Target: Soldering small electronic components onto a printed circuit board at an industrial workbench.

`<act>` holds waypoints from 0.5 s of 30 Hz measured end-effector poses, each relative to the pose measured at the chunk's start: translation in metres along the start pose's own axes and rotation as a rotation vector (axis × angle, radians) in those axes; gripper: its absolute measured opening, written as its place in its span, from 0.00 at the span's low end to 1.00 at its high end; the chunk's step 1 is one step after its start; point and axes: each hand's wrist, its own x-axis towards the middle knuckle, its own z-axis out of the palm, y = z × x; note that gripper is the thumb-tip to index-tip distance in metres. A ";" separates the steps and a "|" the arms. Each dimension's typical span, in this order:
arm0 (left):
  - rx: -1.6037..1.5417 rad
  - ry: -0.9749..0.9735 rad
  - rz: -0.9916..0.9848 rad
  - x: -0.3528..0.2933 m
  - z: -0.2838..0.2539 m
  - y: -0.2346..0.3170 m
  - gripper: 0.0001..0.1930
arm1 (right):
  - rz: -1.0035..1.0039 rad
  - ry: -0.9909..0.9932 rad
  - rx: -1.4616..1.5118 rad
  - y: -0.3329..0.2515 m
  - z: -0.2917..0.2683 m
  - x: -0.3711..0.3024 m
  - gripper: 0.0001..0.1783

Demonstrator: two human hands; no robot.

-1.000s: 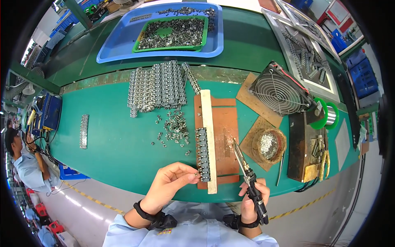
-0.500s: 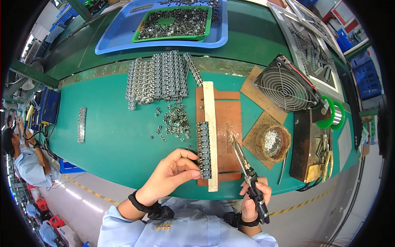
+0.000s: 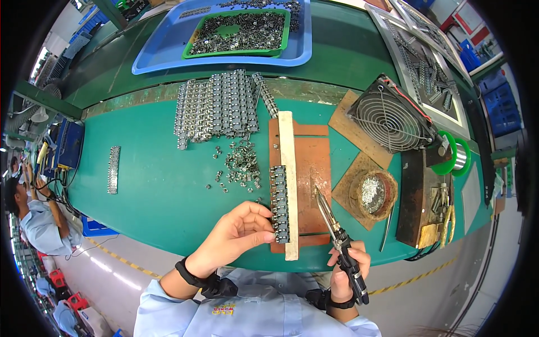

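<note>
A row of small dark circuit boards lies along the left edge of a pale wooden bar, which rests on an orange-brown board. My left hand has its thumb and fingers closed at the near end of that row; the fingers partly hide what they grip. In my right hand is a soldering iron, held by its black handle. Its metal tip slants away from me over the orange-brown board, right of the bar; whether it touches is unclear. Loose small metal parts lie scattered left of the bar.
Stacked circuit-board strips sit beyond the loose parts; one strip lies far left. To the right are a round pot, a fan and a green solder spool. A blue tray holds a green tray.
The soldering iron's tip has shifted very slightly left over the board. My left hand stays at the near end of the row of circuit boards.
</note>
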 end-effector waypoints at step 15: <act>-0.081 -0.064 -0.051 0.003 -0.008 0.007 0.14 | -0.012 -0.030 0.010 0.000 -0.002 0.000 0.26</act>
